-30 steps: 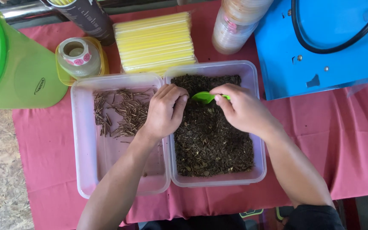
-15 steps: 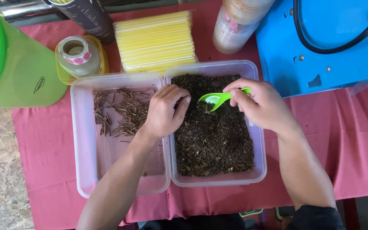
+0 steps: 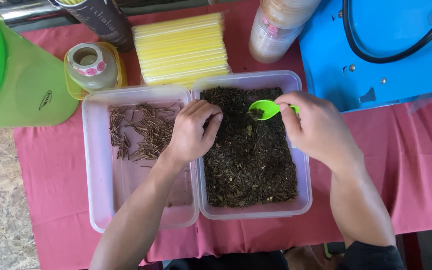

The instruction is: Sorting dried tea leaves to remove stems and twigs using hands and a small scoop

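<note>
My right hand [image 3: 316,127] holds a small green spoon [image 3: 265,109] over the right clear tub [image 3: 256,212], which is full of dark dried leaves [image 3: 248,155]; a little of the leaf lies in the spoon's bowl. My left hand [image 3: 192,131] rests curled on the shared rims of the two tubs, fingers bent over the edge of the dark leaves, and whether it pinches anything is hidden. The left clear tub [image 3: 101,200] holds a thin scatter of brown twig pieces [image 3: 141,131] at its far end.
Both tubs sit on a pink cloth [image 3: 51,190]. A green jug [image 3: 11,80] stands far left, a small yellow jar [image 3: 93,65] and a pack of yellow straws [image 3: 183,47] behind the tubs. A stack of clear cups [image 3: 278,30] and a blue machine [image 3: 381,50] are at the right.
My right hand has lifted the green spoon out of the dark leaves and drawn it right, toward the tub's far right side. My left hand has stayed in place.
</note>
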